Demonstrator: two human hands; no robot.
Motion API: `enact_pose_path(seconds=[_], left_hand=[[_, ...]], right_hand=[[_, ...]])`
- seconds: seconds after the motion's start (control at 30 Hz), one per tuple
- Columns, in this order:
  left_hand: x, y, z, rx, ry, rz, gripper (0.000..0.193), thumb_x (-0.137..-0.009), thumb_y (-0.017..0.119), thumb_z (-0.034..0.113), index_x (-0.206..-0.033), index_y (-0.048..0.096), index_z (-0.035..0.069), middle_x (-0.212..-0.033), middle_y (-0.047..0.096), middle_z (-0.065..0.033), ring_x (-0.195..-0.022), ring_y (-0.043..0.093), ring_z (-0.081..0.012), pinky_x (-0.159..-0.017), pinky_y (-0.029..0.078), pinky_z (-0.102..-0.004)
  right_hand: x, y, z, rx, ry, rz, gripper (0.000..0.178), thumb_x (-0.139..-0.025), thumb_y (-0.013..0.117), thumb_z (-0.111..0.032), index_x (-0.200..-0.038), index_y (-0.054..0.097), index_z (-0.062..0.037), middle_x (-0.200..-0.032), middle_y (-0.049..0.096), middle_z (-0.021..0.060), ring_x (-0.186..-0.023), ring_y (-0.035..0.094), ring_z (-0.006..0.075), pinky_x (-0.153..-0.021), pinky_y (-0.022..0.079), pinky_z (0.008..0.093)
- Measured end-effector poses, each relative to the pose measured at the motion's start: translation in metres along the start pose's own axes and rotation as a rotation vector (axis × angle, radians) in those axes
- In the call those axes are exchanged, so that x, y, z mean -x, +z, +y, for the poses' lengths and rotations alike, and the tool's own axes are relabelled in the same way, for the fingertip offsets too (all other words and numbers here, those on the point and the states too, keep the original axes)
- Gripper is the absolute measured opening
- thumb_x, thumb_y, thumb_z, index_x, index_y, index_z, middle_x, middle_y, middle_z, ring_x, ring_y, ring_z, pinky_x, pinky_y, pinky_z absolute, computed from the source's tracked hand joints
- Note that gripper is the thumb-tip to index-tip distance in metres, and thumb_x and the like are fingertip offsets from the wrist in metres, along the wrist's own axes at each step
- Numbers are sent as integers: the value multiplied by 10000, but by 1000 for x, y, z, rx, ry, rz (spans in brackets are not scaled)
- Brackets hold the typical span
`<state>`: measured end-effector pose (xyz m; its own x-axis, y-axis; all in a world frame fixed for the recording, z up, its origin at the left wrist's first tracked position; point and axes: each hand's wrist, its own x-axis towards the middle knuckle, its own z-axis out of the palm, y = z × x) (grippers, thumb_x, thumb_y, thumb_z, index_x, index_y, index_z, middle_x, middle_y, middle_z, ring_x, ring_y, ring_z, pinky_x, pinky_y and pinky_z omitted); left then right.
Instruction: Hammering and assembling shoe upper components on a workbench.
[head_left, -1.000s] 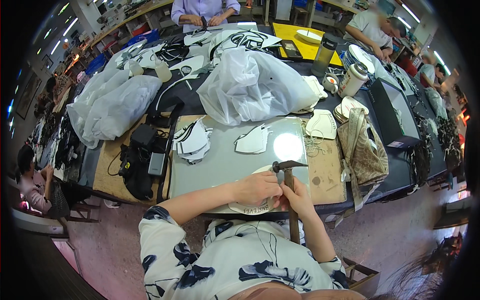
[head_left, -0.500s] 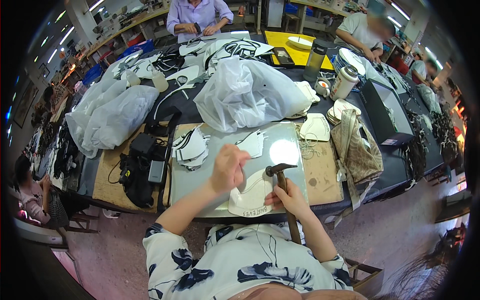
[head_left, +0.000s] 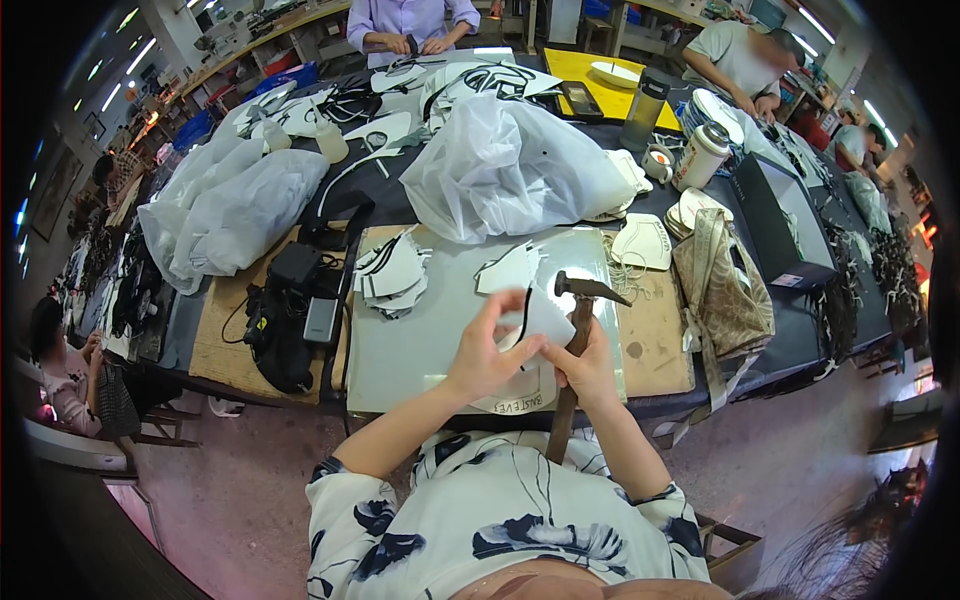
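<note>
My left hand [head_left: 488, 352] grips a curved white cut piece [head_left: 548, 318] with a black edge, raised above the glossy grey work board [head_left: 400, 385]. My right hand [head_left: 588, 368] is closed round the wooden handle of a hammer [head_left: 562, 425], its metal head up and pointing right. The right fingertips also touch the lower side of the white piece. Under my hands lies a cream pattern piece [head_left: 520, 402] with handwriting on its near edge, mostly covered. Two stacks of white cut pieces lie on the board, a left stack [head_left: 392, 278] and a smaller right stack [head_left: 508, 268].
Beyond the board sits a big white plastic bag [head_left: 510, 175]. Left are a black pouch [head_left: 275, 340] and a grey box-shaped device [head_left: 321, 320]. To the right stand a patterned bag [head_left: 725, 285], a flask [head_left: 702, 155] and a black box [head_left: 785, 220]. Other people work around the table.
My left hand has moved right and now holds a white piece. My right hand, still with the hammer, has risen from the pattern piece to meet it. The view has shifted slightly.
</note>
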<state>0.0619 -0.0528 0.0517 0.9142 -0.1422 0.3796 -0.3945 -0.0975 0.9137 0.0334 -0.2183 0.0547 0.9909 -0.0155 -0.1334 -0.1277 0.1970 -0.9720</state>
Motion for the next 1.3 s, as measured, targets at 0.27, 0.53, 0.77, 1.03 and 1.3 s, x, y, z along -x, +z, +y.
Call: enact_pose_path(seconds=[0.27, 0.53, 0.77, 1.03, 1.3], left_hand=[[-43, -88, 7, -86, -269, -29, 149, -914, 664, 140, -922, 645, -7, -758, 634, -18, -718, 570, -82, -637, 464, -269], [-59, -147, -30, -1127, 232, 113, 339, -775, 768, 205, -1031, 632, 29, -975, 647, -142, -910, 610, -349, -811, 477, -425], [-82, -45, -56, -585, 46, -171, 380, -750, 811, 221, -1034, 644, 31, -941, 659, -113, -875, 638, -286, -782, 504, -379], [-106, -27, -72, -605, -297, -329, 391, -711, 830, 216, -963, 605, 19, -874, 644, -95, -806, 623, -241, -722, 504, -364], [-67, -34, -34, -93, -383, -287, 363, -780, 777, 65, -1060, 551, 12, -901, 715, -90, -810, 686, -139, -717, 522, -304]], right_hand=[[-6, -2, 9, 250, -70, -130, 331, -854, 725, -15, -1010, 436, -54, -974, 705, 139, -617, 636, 80, -411, 410, 198], [-6, -34, 23, 199, 111, -34, 277, -893, 685, -22, -1001, 431, -47, -942, 709, 134, -845, 740, 194, -389, 393, 199], [-12, -32, 9, 189, 180, -43, 228, -925, 671, -84, -985, 457, -32, -938, 715, 131, -847, 740, 171, -401, 380, 196], [-11, -33, 13, 169, 169, -25, 228, -924, 678, -87, -985, 468, -23, -915, 715, 122, -844, 735, 159, -400, 398, 202], [-12, -36, 20, 179, 159, -35, 229, -929, 673, -101, -985, 465, -23, -908, 713, 111, -801, 730, 142, -394, 395, 202]])
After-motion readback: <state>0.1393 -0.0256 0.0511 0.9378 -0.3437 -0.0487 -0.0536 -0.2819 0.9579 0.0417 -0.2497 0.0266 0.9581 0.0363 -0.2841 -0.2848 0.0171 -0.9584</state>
